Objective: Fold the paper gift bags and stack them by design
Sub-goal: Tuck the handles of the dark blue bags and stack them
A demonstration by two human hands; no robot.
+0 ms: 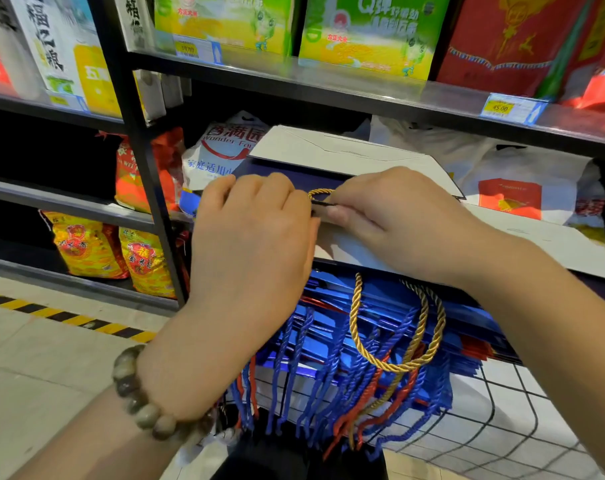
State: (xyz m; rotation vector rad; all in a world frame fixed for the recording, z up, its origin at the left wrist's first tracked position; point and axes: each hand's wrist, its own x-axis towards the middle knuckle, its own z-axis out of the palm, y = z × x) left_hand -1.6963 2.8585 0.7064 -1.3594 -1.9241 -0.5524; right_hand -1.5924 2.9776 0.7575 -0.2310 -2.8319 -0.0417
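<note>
A dark blue paper gift bag [346,154] with a white inside lies across a stack of folded shiny blue bags [332,341]. My left hand [252,237] rests curled on its near edge. My right hand [391,220] pinches the bag's gold rope handle [320,192] beside the left fingertips. A second gold rope loop [398,327] hangs over the stack, among several blue and red rope handles [329,403] dangling off the front.
The stack sits on a black wire basket [495,410]. Behind are black metal shelves [148,188] with rice bags [86,251], flour sacks [221,150] and green boxes [374,32]. A yellow-black floor stripe [69,318] runs at the left.
</note>
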